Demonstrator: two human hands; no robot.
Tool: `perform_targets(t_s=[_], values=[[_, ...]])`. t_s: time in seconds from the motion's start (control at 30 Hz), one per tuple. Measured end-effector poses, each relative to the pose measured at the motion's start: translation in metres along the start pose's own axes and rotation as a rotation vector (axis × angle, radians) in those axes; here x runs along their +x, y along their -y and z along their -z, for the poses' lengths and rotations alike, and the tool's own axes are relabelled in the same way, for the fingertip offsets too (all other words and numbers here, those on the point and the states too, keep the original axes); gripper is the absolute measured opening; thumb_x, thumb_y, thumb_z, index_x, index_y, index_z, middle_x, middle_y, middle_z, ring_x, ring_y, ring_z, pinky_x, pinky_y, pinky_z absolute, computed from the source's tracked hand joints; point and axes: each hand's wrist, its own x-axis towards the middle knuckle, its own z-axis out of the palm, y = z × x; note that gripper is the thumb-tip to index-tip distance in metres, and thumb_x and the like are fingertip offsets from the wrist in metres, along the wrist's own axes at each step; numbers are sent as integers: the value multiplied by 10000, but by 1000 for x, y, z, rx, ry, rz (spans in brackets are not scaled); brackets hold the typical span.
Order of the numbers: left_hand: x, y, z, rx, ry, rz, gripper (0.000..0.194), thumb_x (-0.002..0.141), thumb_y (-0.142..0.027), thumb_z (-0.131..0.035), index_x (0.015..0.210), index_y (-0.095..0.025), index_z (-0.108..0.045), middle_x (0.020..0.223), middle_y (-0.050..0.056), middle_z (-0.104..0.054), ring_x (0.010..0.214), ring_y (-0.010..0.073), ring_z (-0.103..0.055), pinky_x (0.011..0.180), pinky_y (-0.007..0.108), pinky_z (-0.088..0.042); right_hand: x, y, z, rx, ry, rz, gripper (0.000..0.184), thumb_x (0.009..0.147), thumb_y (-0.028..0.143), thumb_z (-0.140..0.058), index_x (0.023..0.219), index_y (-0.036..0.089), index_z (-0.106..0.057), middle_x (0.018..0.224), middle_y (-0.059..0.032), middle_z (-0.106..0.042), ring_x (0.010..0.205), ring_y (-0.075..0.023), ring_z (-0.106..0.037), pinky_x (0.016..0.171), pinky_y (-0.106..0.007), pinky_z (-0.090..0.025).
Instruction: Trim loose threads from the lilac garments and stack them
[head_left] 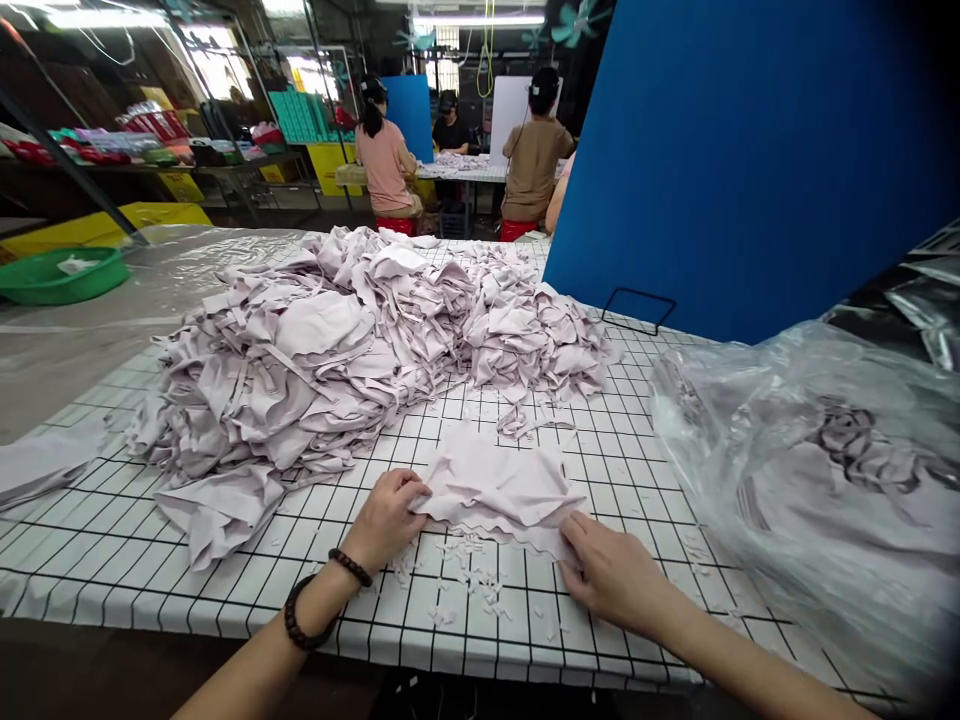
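While pinched nearly closed, left hand (391, 515) and right hand (604, 565) gripping pale fabric piece (499, 485), near corners

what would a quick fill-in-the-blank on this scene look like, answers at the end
The left hand has ____ dark bracelets on its wrist.
The clear plastic bag lies to the ____ of the right hand.
The tall panel at the right is ____.
The round basin at the left is ____.
Missing words: two; right; blue; green.
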Motion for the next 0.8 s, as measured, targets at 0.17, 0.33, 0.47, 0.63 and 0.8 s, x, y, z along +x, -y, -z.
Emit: perform_targets(t_s=[0.17,0.33,0.47,0.63,0.8], values=[[-3,3,2,26,-37,-16,269,771,-86,-510,982,-222,-607,935,54,-584,913,208,-528,803,368,-472,-12,-10,-14,-44,-25,-45,97,842,190,-374,820,216,-465,783,-34,-574,645,-177,-537,519,-275,-330],[-6,-4,1,-81,-67,109,240,797,-134,-504,1007,-217,-584,955,46,-586,834,175,-556,727,318,-498,-20,-23,-10,108,-19,-80,77,841,193,-378,806,237,-431,744,-9,-569,611,-166,-521,557,-282,-363],[-6,-12,3,-194,-123,207,223,786,-149,-506,984,-215,-585,938,27,-569,710,125,-538,652,260,-484,-27,-24,-19,40,-82,-61,74,843,187,-371,880,241,-406,767,-13,-565,636,-180,-536,564,-288,-368],[0,-15,4,-210,-202,282,174,755,-187,-524,915,-186,-594,849,16,-543,684,121,-529,633,245,-460,-26,-24,-24,-61,-136,8,157,859,142,-332,875,228,-462,804,-26,-557,631,-165,-529,546,-271,-360],[5,-11,8,-353,-152,394,303,762,-207,-478,1048,-197,-579,652,-45,-502,528,94,-459,511,202,-378,-23,-25,-14,-186,-160,101,307,869,135,-341,1063,279,-531,925,-39,-548,615,-133,-508,531,-245,-348]])
